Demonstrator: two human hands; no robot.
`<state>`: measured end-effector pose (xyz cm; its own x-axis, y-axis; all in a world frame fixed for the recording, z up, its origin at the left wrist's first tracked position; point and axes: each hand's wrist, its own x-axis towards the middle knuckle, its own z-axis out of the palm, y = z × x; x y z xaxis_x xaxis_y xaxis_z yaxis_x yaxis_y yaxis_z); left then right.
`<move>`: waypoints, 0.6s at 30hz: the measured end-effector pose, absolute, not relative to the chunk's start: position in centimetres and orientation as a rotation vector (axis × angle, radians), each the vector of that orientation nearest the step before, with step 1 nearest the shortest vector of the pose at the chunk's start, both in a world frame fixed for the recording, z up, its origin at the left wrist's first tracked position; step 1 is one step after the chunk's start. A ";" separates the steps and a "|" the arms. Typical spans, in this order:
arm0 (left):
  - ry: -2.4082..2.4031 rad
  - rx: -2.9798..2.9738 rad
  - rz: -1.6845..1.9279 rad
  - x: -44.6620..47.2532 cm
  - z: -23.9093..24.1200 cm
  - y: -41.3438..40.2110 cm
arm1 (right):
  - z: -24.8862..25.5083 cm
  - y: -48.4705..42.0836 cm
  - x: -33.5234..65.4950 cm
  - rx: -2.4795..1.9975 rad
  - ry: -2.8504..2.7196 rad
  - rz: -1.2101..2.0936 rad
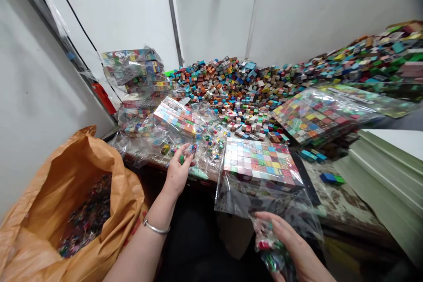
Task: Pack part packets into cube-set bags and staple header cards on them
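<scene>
Plainly, small packets held on both sides.
Left hand pinches a few; right hand, near right, clasps a bunch by a clear bag of blocks.

Hands: two are showing, a left hand and a right hand.
Bracelet: one is gleaming.
Orange sack: one is standing open.
Sack contents: small pieces are lying too dim to count.
Held pieces: several are bunching in the right hand, exact number blurring.
Left stack: one is rising, its layers blurring past a sure count.
Block sets beyond that stack: at least three are showing, a front set, a middle set and a right-hand set.
Heaped small boxes: too many are showing to count.
Red object: one is showing.
</scene>
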<state>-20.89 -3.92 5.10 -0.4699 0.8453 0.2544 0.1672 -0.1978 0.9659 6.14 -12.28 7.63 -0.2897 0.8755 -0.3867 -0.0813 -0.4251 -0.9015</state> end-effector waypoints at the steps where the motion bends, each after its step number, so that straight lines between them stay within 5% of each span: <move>1: 1.498 1.177 1.703 -20.4 5.7 -4.8 | 7.8 -12.3 6.0 -1.229 -0.991 1.838; 18: 1.045 1.071 0.971 -9.4 6.7 -13.0 | 7.8 -12.2 7.5 -1.082 -0.718 1.898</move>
